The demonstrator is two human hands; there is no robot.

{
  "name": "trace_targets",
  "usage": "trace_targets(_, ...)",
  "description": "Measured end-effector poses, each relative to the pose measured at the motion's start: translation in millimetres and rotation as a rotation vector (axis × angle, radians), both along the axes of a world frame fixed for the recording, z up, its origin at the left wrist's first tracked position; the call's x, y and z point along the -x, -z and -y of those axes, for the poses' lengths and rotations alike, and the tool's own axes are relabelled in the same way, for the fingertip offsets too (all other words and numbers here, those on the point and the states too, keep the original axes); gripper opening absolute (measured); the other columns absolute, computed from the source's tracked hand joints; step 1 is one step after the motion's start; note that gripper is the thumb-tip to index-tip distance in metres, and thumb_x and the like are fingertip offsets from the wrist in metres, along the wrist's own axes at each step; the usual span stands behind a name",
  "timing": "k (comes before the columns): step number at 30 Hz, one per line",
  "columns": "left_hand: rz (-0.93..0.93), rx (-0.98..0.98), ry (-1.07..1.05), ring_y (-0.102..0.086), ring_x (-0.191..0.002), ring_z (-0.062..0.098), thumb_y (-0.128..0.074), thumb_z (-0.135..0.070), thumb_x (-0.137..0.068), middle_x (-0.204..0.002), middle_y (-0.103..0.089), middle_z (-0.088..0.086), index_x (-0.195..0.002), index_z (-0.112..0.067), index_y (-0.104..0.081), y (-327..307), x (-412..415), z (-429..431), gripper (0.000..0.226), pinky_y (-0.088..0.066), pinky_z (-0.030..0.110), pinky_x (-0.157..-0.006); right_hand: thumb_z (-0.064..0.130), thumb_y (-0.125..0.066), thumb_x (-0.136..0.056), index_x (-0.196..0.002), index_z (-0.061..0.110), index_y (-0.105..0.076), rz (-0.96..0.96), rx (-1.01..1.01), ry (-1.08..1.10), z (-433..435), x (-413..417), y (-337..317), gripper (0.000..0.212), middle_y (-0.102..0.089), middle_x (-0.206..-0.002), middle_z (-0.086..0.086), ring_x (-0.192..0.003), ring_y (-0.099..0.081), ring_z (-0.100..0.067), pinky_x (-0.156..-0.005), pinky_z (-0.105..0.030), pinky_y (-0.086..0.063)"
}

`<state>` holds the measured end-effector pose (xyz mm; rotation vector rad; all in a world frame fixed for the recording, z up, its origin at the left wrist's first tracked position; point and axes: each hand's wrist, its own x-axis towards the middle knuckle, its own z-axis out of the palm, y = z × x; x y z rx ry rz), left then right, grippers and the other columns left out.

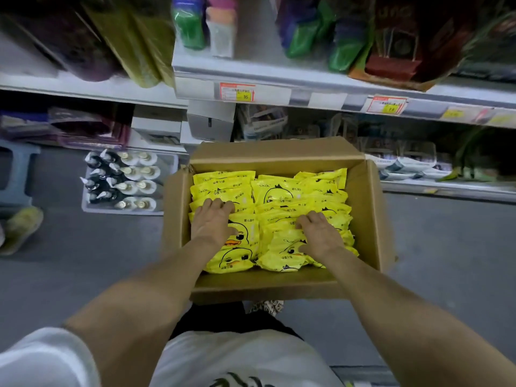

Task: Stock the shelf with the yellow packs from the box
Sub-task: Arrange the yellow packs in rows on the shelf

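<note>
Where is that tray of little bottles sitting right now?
In the head view, the tray of bottles sits on the floor at the left, between the cardboard box and a blue stool.

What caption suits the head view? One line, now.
Left hand rests on and right hand grips yellow packs in the open cardboard box before the shelf.
</note>
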<state>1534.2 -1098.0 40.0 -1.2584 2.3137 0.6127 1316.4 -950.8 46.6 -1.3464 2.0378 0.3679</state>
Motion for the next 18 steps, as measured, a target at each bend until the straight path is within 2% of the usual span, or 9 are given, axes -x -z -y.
trace_targets(3, 0.081, 0.000, 0.027, -0.039, -0.124, 0.021, -0.071, -0.053, -0.079, -0.129, -0.050, -0.001, -0.132, -0.029, -0.049, 1.6, 2.1, -2.0, 0.062, -0.032, 0.035, -0.102, 0.021, -0.080, -0.078, -0.123, 0.021, -0.048, -0.027, 0.027, -0.009, -6.4, -0.9, 5.2, 0.055, -0.043, -0.128, -0.002, -0.121, -0.039, -0.021, -0.093, -0.032, -0.046)
trace_targets(6, 0.099, -0.055, -0.015, -0.042, -0.124, 0.022, -0.072, -0.042, -0.082, -0.129, -0.052, 0.000, -0.130, -0.026, -0.051, 0.9, 4.2, -2.4, 0.054, -0.035, 0.035, -0.100, 0.017, -0.075, -0.083, -0.125, 0.017, -0.052, -0.119, 0.025, -0.040, -7.2, -2.8, 7.7, 0.048, -0.045, -0.129, -0.005, -0.122, -0.039, -0.025, -0.096, -0.034, -0.043)
trace_targets(9, 0.005, -0.240, -0.192, -0.057, -0.097, 0.022, -0.074, -0.029, -0.084, -0.113, -0.061, 0.004, -0.105, -0.022, -0.053, -1.7, 1.1, -2.0, 0.031, -0.046, 0.033, -0.078, 0.024, -0.074, -0.084, -0.114, 0.018, -0.062, -0.090, 0.023, -0.004, -2.5, 0.2, 3.6, 0.033, -0.049, -0.122, -0.003, -0.121, -0.041, -0.024, -0.096, -0.036, -0.041)
trace_targets(11, -0.066, -0.317, -0.280, -0.056, -0.084, 0.022, -0.075, -0.026, -0.084, -0.105, -0.061, 0.006, -0.098, -0.019, -0.050, -4.1, -4.2, -1.6, 0.029, -0.045, 0.032, -0.068, 0.028, -0.077, -0.082, -0.099, 0.020, -0.062, 0.039, 0.046, 0.092, -0.5, 6.7, -3.4, 0.025, -0.055, -0.115, -0.003, -0.115, -0.048, -0.023, -0.090, -0.034, -0.044)
trace_targets(12, -0.088, -0.330, -0.312, -0.055, -0.083, 0.021, -0.074, -0.026, -0.085, -0.105, -0.059, 0.006, -0.101, -0.019, -0.051, -7.4, -6.4, -0.9, 0.030, -0.043, 0.032, -0.067, 0.028, -0.078, -0.081, -0.094, 0.021, -0.059, 0.125, 0.057, 0.166, -0.3, 11.2, -8.2, 0.025, -0.059, -0.111, -0.004, -0.110, -0.054, -0.024, -0.086, -0.034, -0.046)
trace_targets(14, -0.119, -0.351, -0.359, -0.054, -0.083, 0.020, -0.072, -0.027, -0.087, -0.111, -0.057, 0.008, -0.117, -0.015, -0.051, -15.9, -9.1, -0.8, 0.039, -0.040, 0.031, -0.068, 0.029, -0.078, -0.082, -0.097, 0.021, -0.053, 0.271, 0.082, 0.306, -1.4, 21.5, -18.8, 0.030, -0.063, -0.107, -0.007, -0.104, -0.059, -0.028, -0.083, -0.037, -0.049)
trace_targets(16, -0.148, -0.381, -0.392, -0.054, -0.083, 0.020, -0.069, -0.026, -0.090, -0.121, -0.056, 0.012, -0.132, -0.012, -0.047, -26.5, -7.7, -2.6, 0.049, -0.040, 0.029, -0.071, 0.035, -0.072, -0.088, -0.112, 0.023, -0.050, 0.341, 0.099, 0.385, -2.6, 28.9, -32.9, 0.035, -0.060, -0.114, -0.009, -0.108, -0.056, -0.028, -0.087, -0.037, -0.049)
trace_targets(18, -0.160, -0.381, -0.388, -0.057, -0.098, 0.024, -0.063, -0.027, -0.094, -0.135, -0.050, 0.014, -0.142, -0.009, -0.039, -37.1, -3.9, -6.5, 0.056, -0.040, 0.029, -0.077, 0.039, -0.065, -0.093, -0.131, 0.021, -0.045, 0.388, 0.115, 0.455, -4.0, 32.4, -45.3, 0.046, -0.053, -0.127, -0.011, -0.118, -0.052, -0.029, -0.093, -0.035, -0.046)
